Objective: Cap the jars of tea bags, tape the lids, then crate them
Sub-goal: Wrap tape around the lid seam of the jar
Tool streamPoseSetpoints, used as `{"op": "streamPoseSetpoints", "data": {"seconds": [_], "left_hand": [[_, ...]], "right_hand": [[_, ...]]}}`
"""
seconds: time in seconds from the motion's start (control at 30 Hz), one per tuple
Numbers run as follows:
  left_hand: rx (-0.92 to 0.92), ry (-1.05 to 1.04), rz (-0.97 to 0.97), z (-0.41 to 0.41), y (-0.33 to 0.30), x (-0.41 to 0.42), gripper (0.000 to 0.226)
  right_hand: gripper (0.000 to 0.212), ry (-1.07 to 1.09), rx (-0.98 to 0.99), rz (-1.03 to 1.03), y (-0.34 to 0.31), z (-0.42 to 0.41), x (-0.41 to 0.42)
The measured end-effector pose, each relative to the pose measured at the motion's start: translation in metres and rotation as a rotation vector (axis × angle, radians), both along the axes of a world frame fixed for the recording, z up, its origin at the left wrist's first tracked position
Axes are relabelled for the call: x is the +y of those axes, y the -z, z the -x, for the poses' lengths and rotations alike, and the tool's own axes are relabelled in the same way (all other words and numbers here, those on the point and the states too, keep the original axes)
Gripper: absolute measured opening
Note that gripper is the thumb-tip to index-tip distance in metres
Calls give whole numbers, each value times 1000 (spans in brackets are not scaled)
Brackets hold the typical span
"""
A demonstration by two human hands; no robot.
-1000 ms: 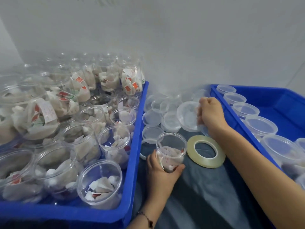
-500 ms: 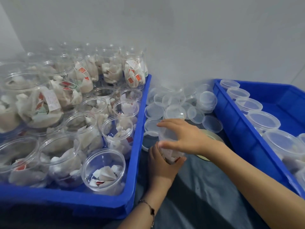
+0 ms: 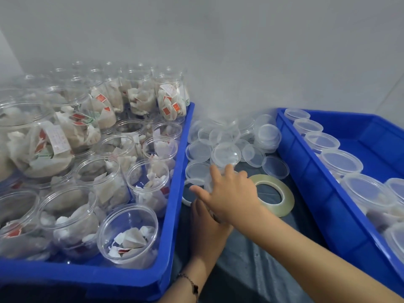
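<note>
The right hand (image 3: 231, 193) lies palm-down over the top of a clear plastic jar (image 3: 211, 182), its fingers (image 3: 215, 171) spread and curved over the jar's mouth; a lid under the palm cannot be made out. The left hand (image 3: 205, 228) wraps the jar's lower body from below and behind, fingers closed around it, with a dark beaded bracelet (image 3: 192, 285) on the wrist. The jar stands on the dark cloth-covered surface (image 3: 251, 270) in the gap between 2 blue crates. The left crate (image 3: 170, 193) is packed with open, uncapped jars of tea bags (image 3: 129, 235), some stacked at the back. The right crate (image 3: 317, 182) holds a row of capped jars (image 3: 341, 160) along its near wall. Loose clear lids (image 3: 225, 154) lie scattered and piled on the surface just beyond the hands. A roll of clear tape (image 3: 275, 195) lies flat just beside the right hand, touching the wrist's edge in view.
</note>
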State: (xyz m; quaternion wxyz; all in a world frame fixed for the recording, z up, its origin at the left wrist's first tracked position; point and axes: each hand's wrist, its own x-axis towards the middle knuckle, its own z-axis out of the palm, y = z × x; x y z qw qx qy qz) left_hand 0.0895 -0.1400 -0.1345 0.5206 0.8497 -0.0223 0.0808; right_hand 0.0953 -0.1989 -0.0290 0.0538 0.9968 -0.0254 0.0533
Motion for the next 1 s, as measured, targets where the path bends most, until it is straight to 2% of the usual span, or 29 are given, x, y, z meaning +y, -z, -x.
{"op": "streamPoseSetpoints", "data": {"seconds": [0.03, 0.1, 0.2, 0.37, 0.43, 0.5, 0.6, 0.67, 0.77, 0.83, 0.9, 1.0], "left_hand": [[4, -13, -13, 1, 0, 0, 58], [13, -46, 39, 4, -1, 1, 67], [-17, -47, 64, 8, -1, 2, 79], [-4, -10, 86, 5, 3, 1, 85], [10, -34, 51, 3, 4, 0, 82], [-5, -51, 23, 2, 5, 0, 81], [-3, -21, 28, -1, 5, 0, 75], [-19, 2, 23, -2, 4, 1, 71], [-28, 26, 83, 1, 2, 2, 70], [-43, 36, 121, 5, 1, 3, 69], [-44, 26, 140, 6, 0, 3, 74], [5, -17, 118, 3, 3, -1, 85]], "right_hand": [[72, -21, 54, 61, -8, -1, 0], [56, -78, 162, 68, -31, -1, -7], [65, -24, 200, -56, -63, -3, -27], [63, -440, 422, -158, -47, -16, -38], [54, -461, 353, -272, -27, -15, -39], [47, -435, 184, -324, -8, -10, -37], [46, -309, -35, -187, 9, -1, -25], [47, -223, -95, -107, 14, 4, -16], [52, -234, -4, -133, 12, 3, -19], [62, -311, 77, -179, 0, -2, -31], [71, -413, 3, -137, -12, -7, -40], [67, -510, 34, -160, -15, -10, -43]]}}
